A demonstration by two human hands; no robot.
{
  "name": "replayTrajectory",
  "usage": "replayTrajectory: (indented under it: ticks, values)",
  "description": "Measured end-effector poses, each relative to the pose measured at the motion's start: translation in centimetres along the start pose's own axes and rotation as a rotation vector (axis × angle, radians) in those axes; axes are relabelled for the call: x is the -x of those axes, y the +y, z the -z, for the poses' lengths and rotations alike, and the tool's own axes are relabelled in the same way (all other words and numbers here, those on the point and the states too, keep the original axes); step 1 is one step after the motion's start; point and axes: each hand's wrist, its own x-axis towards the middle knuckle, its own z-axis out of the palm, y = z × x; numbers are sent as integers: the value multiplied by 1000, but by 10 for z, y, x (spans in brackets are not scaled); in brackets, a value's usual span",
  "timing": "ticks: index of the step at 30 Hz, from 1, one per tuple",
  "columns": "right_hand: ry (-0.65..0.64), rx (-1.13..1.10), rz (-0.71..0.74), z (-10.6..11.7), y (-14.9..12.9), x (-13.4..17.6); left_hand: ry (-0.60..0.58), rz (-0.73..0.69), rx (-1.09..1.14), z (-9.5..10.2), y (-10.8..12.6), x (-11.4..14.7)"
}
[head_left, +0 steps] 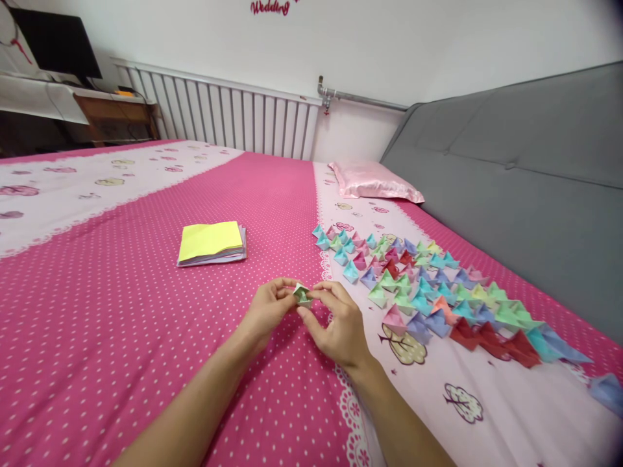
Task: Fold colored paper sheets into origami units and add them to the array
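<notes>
Between my two hands is a small pale green paper boat (302, 295), held just above the pink dotted bedspread. My left hand (270, 307) pinches its left side with thumb and fingers. On the other side, my right hand (338, 322) grips the boat's right edge, index finger at the opening and thumb below. To the right, many folded paper boats (402, 300) in green, blue, red, pink and purple stand in rows on the bed. A stack of coloured paper sheets (211, 241), yellow on top, lies ahead and to the left.
A pink satin pillow (374, 180) lies by the grey padded headboard (511, 143) on the right. Along the far wall runs a white radiator (219, 110) with a metal pipe (370, 100). A desk with a dark monitor (56, 45) stands at the far left.
</notes>
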Motion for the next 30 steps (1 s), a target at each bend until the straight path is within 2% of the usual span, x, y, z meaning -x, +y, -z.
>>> replayTrajectory:
  ticks: [14,21,30]
  values:
    - [-27,65,-71,-7,8,1,-26,-186,-375,7,-12,-6]
    - [-133,-66,-81,-6,12,0,-21,-184,-353,10,-18,-8]
    - [-94,-216,-107,-5,13,-1,-86,-153,-371,11,-15,-9]
